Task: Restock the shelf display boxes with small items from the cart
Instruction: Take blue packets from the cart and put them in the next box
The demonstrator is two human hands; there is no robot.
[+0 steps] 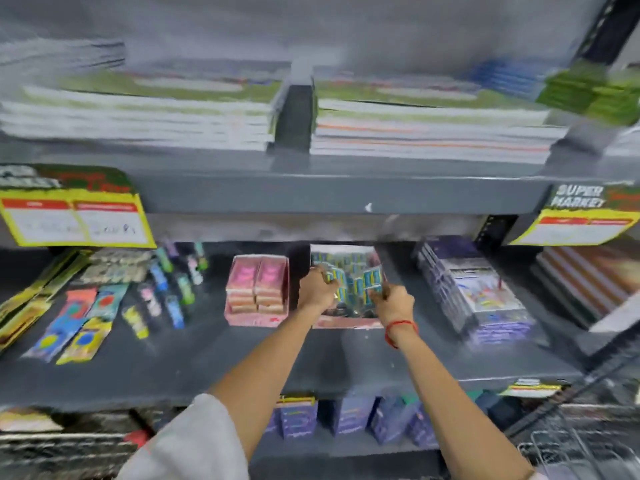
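Both my arms reach onto the middle grey shelf [207, 358]. My left hand [317, 289] and my right hand [393, 303] are inside a display box [346, 322] full of small blue packets [356, 282]. Each hand is closed around some of those packets, the left at the box's left side, the right at its right side. A red thread bracelet circles my right wrist. To the left of this box stands a pink display box [256, 315] with pink packs stacked in it. The whole view is motion-blurred.
Pens and colourful packets [104, 299] lie on the shelf's left part; purple packs [478, 292] lean at the right. Notebook stacks [429, 133] fill the shelf above. Purple boxes [298, 417] stand on the shelf below. A wire cart [581, 441] is at the lower right.
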